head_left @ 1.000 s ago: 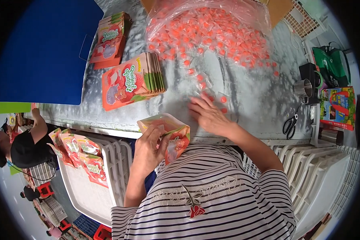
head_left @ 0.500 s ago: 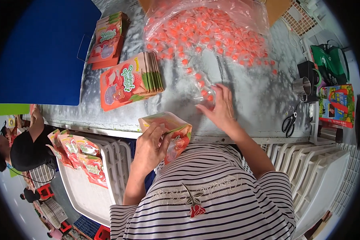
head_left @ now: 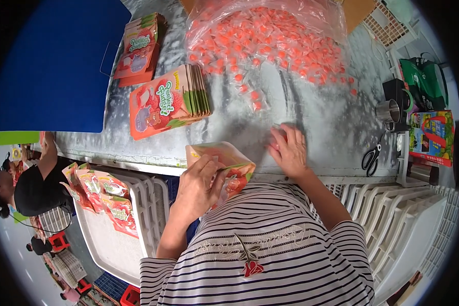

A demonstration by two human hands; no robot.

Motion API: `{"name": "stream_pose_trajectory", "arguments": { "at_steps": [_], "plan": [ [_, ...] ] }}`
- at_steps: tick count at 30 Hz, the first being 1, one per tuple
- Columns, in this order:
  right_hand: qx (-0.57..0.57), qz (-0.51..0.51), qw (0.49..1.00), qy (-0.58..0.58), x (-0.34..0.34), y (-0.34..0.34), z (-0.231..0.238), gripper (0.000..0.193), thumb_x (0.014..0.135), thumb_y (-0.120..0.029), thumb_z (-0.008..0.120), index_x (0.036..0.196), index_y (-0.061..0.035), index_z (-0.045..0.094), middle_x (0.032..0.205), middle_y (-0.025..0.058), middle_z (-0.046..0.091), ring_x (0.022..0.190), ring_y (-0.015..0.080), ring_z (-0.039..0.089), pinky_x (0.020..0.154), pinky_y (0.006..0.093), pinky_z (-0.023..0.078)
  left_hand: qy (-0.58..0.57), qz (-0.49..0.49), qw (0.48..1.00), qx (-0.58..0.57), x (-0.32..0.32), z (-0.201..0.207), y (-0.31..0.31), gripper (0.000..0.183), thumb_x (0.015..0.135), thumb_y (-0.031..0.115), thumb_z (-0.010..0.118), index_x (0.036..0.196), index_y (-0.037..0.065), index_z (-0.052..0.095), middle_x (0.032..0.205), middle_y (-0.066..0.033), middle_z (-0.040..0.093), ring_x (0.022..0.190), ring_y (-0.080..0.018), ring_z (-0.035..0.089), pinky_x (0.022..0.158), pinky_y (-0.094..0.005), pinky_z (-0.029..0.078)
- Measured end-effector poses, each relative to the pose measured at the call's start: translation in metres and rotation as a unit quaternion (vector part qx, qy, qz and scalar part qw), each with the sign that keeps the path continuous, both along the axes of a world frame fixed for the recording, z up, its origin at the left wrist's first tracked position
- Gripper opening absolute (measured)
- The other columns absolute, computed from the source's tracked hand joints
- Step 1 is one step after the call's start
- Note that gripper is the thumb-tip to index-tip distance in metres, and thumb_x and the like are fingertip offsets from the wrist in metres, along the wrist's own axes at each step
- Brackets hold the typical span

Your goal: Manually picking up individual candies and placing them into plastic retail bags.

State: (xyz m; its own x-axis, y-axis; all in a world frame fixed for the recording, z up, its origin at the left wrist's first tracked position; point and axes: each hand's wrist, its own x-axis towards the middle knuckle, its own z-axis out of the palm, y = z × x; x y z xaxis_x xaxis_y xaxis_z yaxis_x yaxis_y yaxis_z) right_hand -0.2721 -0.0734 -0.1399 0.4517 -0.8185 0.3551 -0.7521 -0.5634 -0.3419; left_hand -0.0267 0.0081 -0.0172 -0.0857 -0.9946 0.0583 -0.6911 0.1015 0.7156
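My left hand (head_left: 195, 189) grips a pink and green printed pouch (head_left: 238, 157) near the table's front edge. The pouch is tilted and its mouth gapes toward my right hand. My right hand (head_left: 290, 154) is over the tabletop with its fingers curled around wrapped candies, which they mostly hide; a bit of clear wrapper shows at the fingertips. Beyond it lie a few loose red candies in clear wrappers (head_left: 256, 96). Farther back, a large heap of the same candies (head_left: 270, 43) spills from a clear plastic bag (head_left: 311, 15).
Stacked flat pouches (head_left: 160, 104) lie at left, with another stack (head_left: 137, 51) behind. A blue bin (head_left: 46, 61) stands far left. Filled pouches (head_left: 118, 209) rest on a white tray (head_left: 99, 239). Scissors (head_left: 372, 160) and a metal cup (head_left: 387, 110) are at right.
My right hand has drawn slightly nearer to me and closed over the two nearest candies, which no longer show on the table. My left hand and the pouch have shifted a little right.
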Motion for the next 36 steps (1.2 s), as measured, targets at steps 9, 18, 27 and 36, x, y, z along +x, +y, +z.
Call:
{"name": "stream_pose_trajectory", "arguments": {
  "at_steps": [9, 18, 27, 36],
  "plan": [
    [0.416, -0.185, 0.778, -0.434, -0.002, -0.041, 0.045, 0.015, 0.088, -0.023, 0.067, 0.094, -0.0087, 0.065, 0.074, -0.0023, 0.060, 0.050, 0.0039, 0.049, 0.039, 0.0233, 0.037, -0.018, -0.067, 0.996, -0.055, -0.019, 0.006, -0.022, 0.013, 0.079, 0.003, 0.068, 0.090, 0.001, 0.062, 0.093, -0.0131, 0.062, 0.072, -0.0318, 0.063, 0.062, -0.0383, 0.052],
    [0.445, -0.024, 0.698, -0.561, 0.075, -0.024, 0.097, 0.022, 0.090, -0.024, 0.066, 0.100, -0.0049, 0.066, 0.084, 0.0014, 0.065, 0.072, 0.0062, 0.059, 0.062, 0.0213, 0.049, -0.032, -0.117, 0.991, -0.060, -0.035, 0.000, -0.023, 0.014, 0.080, 0.007, 0.064, 0.090, -0.001, 0.058, 0.096, -0.0177, 0.058, 0.077, -0.0363, 0.061, 0.067, -0.0433, 0.051],
    [0.285, 0.168, 0.888, -0.320, 0.054, -0.010, 0.091, 0.021, 0.097, -0.010, 0.049, 0.111, 0.0042, 0.056, 0.116, 0.0143, 0.059, 0.104, 0.0224, 0.060, 0.084, 0.0306, 0.049, -0.013, -0.115, 0.990, -0.077, -0.030, -0.003, -0.020, 0.014, 0.079, 0.005, 0.065, 0.090, -0.001, 0.058, 0.093, -0.0168, 0.057, 0.080, -0.0360, 0.060, 0.070, -0.0431, 0.050],
    [0.199, 0.264, 0.943, -0.025, 0.036, 0.003, 0.125, 0.041, 0.086, -0.040, 0.065, 0.103, -0.0029, 0.060, 0.096, 0.0113, 0.063, 0.091, 0.0269, 0.064, 0.108, 0.0625, 0.021, -0.022, -0.122, 0.989, -0.075, -0.024, 0.006, -0.017, 0.024, 0.075, 0.006, 0.068, 0.096, 0.000, 0.059, 0.097, -0.0160, 0.059, 0.083, -0.0352, 0.061, 0.071, -0.0416, 0.050]
  ]
}}
